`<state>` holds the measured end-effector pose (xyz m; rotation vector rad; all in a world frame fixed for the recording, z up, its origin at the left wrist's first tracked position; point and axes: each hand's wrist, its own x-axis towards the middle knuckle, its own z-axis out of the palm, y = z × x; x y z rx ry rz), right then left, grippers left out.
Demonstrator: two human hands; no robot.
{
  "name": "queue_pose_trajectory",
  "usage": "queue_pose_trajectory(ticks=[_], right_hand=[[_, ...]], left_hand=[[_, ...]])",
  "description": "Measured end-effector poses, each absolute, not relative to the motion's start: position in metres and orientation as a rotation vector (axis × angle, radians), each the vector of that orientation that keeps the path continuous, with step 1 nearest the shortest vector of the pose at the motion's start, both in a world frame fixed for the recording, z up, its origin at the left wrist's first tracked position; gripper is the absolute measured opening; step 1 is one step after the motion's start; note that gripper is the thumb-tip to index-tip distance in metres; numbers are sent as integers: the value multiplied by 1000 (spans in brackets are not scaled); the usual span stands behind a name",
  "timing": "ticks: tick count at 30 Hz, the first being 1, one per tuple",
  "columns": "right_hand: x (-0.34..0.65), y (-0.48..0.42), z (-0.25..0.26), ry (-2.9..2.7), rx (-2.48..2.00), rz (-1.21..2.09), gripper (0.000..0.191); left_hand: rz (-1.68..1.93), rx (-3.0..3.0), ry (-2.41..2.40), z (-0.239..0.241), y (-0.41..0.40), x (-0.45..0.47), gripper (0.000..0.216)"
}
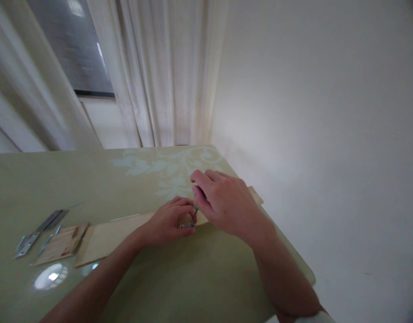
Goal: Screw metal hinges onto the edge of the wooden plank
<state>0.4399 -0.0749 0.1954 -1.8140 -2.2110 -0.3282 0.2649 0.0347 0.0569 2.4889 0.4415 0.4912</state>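
Note:
A long pale wooden board lies on the green table. My left hand rests on the board's right part, fingers curled and pinching a small metal hinge against the wood. My right hand is closed around a small screwdriver with a green handle, its tip pointing down at the hinge. Most of the screwdriver is hidden inside my fist.
A shorter wooden piece lies left of the board, with several metal hinges or plates beside it. The table's right corner and edge are close to my right forearm. White curtains and a wall stand behind.

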Motion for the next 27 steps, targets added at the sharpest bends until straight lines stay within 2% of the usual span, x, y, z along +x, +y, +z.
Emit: queue_pose_trajectory(ticks=[3,6,7,10,12,14,18,23,25,27], right_hand=[[440,-74,195,-2163,-1828,-348,23],[441,-71,194,-1973,-2098,-417,43],[441,-70,194,-1968,-2119,-409,44],[441,-71,195,-2150,-1869,-294,26],[440,-73,195,-2240,-1689,-236,22],[440,-73,195,-2205,-1752,-278,26],[444,-68,194,-1955,-2150,-431,47],[445,-74,197,-2255,-1680,-202,14],[443,-75,197,-2220,-1715,-201,21],[441,-72,195,-2042,-1961,-290,40]], left_hand=[[489,2485,459,58,34,265,19],[454,2486,460,61,33,265,17],[445,2484,460,62,33,264,17],[469,2468,460,60,33,264,18],[499,2452,452,59,34,265,21],[499,2446,454,59,34,265,21],[433,2470,474,62,34,265,16],[474,2485,471,58,35,265,23],[482,2481,467,58,35,265,25],[459,2472,464,59,35,265,20]])
